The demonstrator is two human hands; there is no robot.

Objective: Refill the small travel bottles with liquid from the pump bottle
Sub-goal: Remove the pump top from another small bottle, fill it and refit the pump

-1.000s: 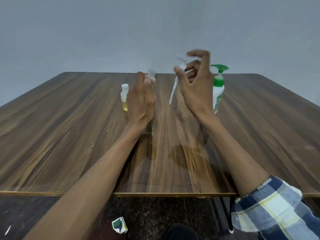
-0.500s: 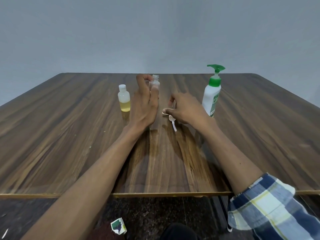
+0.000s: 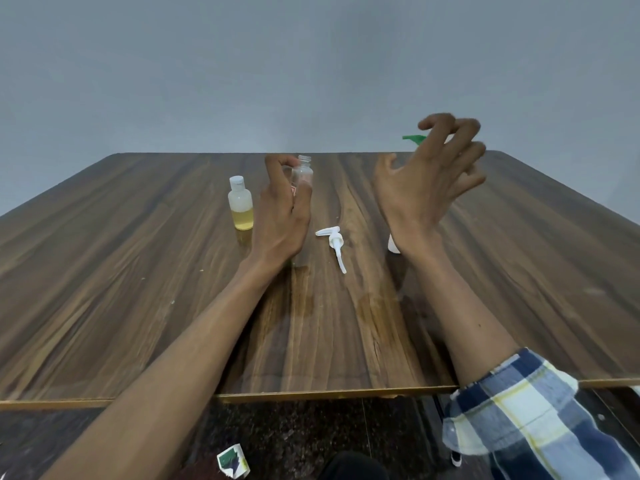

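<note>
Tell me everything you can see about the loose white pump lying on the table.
The white pump looks like plastic: a flat spout at its far end, a ribbed collar, and a thin dip tube pointing toward the person. It lies on its side on the wooden table, between the left hand and the right hand. Neither hand touches it.

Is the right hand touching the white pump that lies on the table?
Apart. In the head view the right hand is raised with spread fingers, and bare table shows between it and the white pump lying flat.
</note>
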